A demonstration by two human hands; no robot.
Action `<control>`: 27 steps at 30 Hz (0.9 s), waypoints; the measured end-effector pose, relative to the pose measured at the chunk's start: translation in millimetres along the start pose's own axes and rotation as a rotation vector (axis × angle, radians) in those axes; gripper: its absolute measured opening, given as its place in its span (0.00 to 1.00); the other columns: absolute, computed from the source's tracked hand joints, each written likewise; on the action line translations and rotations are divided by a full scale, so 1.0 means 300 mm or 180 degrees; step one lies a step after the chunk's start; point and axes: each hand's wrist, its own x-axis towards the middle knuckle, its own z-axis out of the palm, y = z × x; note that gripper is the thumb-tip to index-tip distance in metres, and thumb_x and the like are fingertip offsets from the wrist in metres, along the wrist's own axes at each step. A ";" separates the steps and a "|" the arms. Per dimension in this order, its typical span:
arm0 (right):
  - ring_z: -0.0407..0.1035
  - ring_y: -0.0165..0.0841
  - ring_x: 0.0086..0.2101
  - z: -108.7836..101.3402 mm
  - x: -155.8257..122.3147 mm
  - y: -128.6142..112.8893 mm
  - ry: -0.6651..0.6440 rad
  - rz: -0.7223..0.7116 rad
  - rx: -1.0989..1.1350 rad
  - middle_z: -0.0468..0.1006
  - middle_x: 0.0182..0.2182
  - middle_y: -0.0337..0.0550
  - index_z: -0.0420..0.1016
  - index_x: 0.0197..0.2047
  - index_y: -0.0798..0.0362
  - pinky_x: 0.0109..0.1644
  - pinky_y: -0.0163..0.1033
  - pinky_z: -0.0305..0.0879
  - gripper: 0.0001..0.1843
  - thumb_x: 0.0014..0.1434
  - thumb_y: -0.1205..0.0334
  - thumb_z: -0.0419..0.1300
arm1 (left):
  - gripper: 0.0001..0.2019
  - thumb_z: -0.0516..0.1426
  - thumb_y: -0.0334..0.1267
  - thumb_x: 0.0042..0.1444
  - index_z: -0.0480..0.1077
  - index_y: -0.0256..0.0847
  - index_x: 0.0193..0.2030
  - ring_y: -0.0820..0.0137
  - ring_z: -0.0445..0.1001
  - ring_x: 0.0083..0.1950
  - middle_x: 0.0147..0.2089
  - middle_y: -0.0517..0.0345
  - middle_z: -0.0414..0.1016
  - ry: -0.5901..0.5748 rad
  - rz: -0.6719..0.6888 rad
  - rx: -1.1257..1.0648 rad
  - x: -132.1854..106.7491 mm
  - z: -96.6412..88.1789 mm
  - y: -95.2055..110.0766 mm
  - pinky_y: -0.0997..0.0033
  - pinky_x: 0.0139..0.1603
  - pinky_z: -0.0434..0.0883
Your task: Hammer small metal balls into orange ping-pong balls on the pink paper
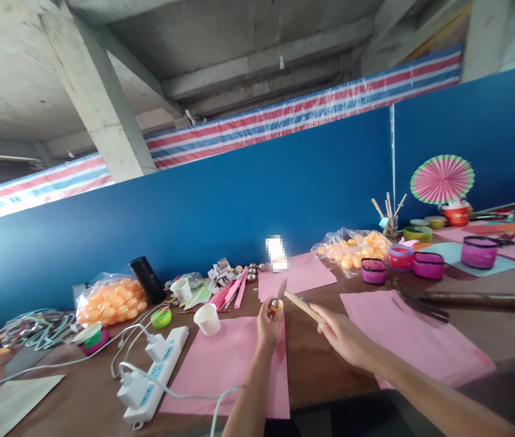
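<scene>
My left hand (269, 325) is raised over the pink paper sheet (221, 364), its fingers closed round a small orange ball with a shiny silver top (277, 303). A thin pointed piece (282, 287) sticks up just behind the ball; I cannot tell whether it is held. In my right hand (342, 334) is a flat wooden stick (303, 306), gripped at its near end. The stick's far end points left toward the ball, with a small gap showing between them. A white paper cup (207, 320) stands left of my left hand.
A white power strip (157, 376) with plugs and cables lies front left. Bags of orange balls (112, 300) sit at left and back right. On the right are a hammer (426, 306), another pink sheet (412, 334) and purple tape rolls (428, 265). A blue partition (239, 200) stands behind.
</scene>
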 end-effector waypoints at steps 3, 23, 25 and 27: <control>0.69 0.35 0.41 0.002 -0.001 -0.002 0.0036 0.0032 -0.0032 0.73 0.44 0.47 0.54 0.58 0.54 0.45 0.39 0.62 0.24 0.57 0.63 0.42 | 0.21 0.61 0.32 0.38 0.69 0.38 0.43 0.68 0.73 0.37 0.39 0.50 0.74 -0.0026 0.0010 0.0054 0.000 -0.001 0.004 0.68 0.40 0.69; 0.68 0.37 0.43 0.016 -0.002 0.011 -0.0106 -0.0013 -0.0046 0.72 0.45 0.48 0.54 0.58 0.53 0.47 0.41 0.61 0.25 0.57 0.64 0.43 | 0.16 0.60 0.30 0.38 0.67 0.37 0.37 0.71 0.73 0.34 0.34 0.54 0.73 -0.0082 -0.0017 0.0073 -0.002 -0.001 0.011 0.71 0.37 0.68; 0.68 0.37 0.43 0.016 -0.003 0.013 -0.0140 -0.0033 -0.0087 0.72 0.45 0.48 0.55 0.58 0.53 0.47 0.41 0.61 0.25 0.57 0.64 0.43 | 0.16 0.60 0.30 0.37 0.67 0.37 0.37 0.71 0.73 0.34 0.34 0.54 0.73 -0.0089 -0.0037 0.0081 -0.001 0.000 0.014 0.72 0.37 0.68; 0.68 0.36 0.42 0.017 -0.003 0.017 -0.0094 0.0001 -0.0076 0.72 0.44 0.47 0.53 0.59 0.52 0.46 0.40 0.62 0.25 0.57 0.64 0.43 | 0.16 0.61 0.31 0.37 0.67 0.38 0.37 0.71 0.73 0.33 0.33 0.55 0.73 -0.0121 -0.0046 0.0100 -0.003 -0.001 0.014 0.72 0.37 0.68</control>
